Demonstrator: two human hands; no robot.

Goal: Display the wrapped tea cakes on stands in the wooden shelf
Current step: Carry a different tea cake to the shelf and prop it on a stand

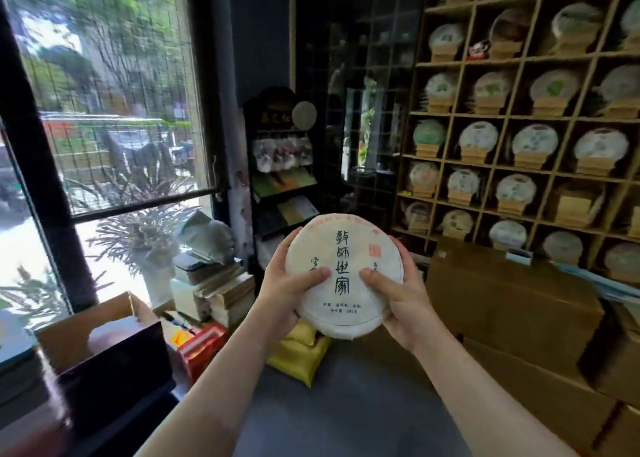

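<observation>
Head view. A wrapped tea cake [344, 273], a white paper disc printed with dark characters and a red seal, is held up in mid-air just below frame centre, its face turned toward the camera. The left hand [289, 292] grips its rim at 9 o'clock, thumb pressed on the face and fingers curled behind; the right hand [398, 295] grips the rim at 3 o'clock in the same way. At 2 o'clock from the cake stands the wooden shelf [504, 119], a grid of square compartments, most of them holding one wrapped cake upright on a small wooden stand; one compartment at about 3 o'clock holds an empty stand [573, 209]. Cardboard boxes [509, 304] sit just beside the shelf's lower rows. A yellow pouch [301, 354] lies below the cake at 7 o'clock. A window [104, 93] fills the 10 o'clock region.
</observation>
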